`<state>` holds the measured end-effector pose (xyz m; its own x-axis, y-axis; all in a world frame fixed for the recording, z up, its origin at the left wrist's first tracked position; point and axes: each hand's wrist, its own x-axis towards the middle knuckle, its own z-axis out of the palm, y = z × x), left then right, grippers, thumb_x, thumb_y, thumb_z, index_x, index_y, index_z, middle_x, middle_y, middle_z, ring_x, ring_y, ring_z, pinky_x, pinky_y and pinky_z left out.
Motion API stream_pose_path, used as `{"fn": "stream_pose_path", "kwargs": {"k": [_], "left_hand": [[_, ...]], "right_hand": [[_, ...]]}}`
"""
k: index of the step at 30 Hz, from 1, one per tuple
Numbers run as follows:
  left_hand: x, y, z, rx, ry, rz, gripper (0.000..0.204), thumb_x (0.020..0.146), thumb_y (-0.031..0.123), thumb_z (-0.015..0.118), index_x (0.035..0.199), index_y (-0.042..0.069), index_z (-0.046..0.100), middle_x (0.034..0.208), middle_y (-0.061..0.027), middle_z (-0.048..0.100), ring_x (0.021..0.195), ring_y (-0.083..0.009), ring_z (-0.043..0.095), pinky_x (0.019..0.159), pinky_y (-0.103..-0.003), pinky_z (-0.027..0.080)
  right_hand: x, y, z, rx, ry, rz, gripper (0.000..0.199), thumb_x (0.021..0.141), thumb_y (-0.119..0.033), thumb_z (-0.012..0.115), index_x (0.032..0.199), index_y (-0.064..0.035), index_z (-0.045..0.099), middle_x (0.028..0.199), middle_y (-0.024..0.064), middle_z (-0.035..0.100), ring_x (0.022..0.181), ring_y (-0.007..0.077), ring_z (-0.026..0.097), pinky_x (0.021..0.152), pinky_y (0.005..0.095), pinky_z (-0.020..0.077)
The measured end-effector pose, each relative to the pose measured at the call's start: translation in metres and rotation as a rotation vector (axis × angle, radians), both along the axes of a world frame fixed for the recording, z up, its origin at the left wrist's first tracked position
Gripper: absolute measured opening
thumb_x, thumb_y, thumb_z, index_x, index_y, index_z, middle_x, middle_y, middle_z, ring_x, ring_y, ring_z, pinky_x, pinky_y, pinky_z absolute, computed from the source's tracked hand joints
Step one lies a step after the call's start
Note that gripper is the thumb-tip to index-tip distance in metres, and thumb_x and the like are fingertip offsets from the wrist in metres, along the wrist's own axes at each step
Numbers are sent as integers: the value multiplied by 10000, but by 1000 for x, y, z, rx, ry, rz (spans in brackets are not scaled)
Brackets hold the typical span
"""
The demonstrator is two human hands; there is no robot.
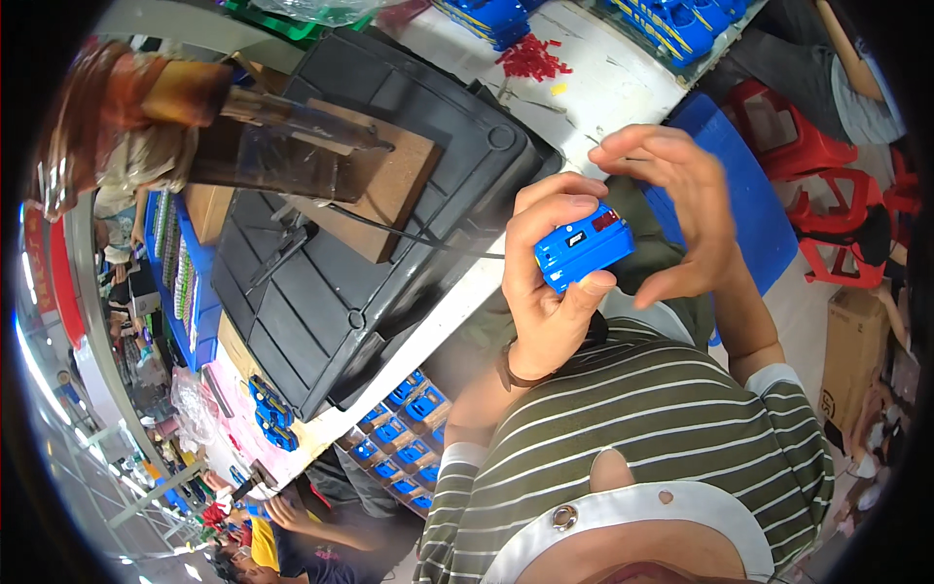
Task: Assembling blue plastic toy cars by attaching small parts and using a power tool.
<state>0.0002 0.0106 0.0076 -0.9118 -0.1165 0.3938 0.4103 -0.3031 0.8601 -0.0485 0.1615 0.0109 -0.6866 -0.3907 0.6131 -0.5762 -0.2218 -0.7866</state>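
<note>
From my station I am observing a black lid [409, 83] left of center. Right of center, the right hand [699, 200] is standing open, empty; leftward of it, the nearer left hand [526, 287] is grasping a blue casing [582, 255] mid-frame, long axis running lower left to upper right.

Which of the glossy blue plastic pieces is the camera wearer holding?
The glossy blue plastic piece with the dark red patch, gripped in the left hand; the other blue pieces lie apart from the wearer's hands.
</note>
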Motion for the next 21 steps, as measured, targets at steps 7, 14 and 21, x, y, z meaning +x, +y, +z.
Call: {"fn": "stream_pose_path", "kwargs": {"k": [7,14,21], "left_hand": [[5,-2,4,12,9,72,552,847,407,628,1205,36,431,1164,-193,478,1062,-256,494,875,-354,427],[4,-27,16,-277,39,192,399,916,330,530,1131,3,450,1054,-194,544,959,-230,559,832,-343,463],[-14,-30,29,132,-272,373,289,978,240,418,1106,-15,467,971,-154,577,779,-230,628,665,-319,540]], "right_hand": [[31,-13,-33,348,-39,-37,677,806,-78,637,1371,22,278,1324,183,434,1162,328,490,971,385,395],[36,-14,-24,347,-202,103,553,877,-90,525,1352,62,285,1297,232,421,1172,313,476,952,364,399],[45,-30,4,342,55,-213,981,597,-312,858,1356,-34,302,1351,229,326,1258,345,357,947,413,395]]}}
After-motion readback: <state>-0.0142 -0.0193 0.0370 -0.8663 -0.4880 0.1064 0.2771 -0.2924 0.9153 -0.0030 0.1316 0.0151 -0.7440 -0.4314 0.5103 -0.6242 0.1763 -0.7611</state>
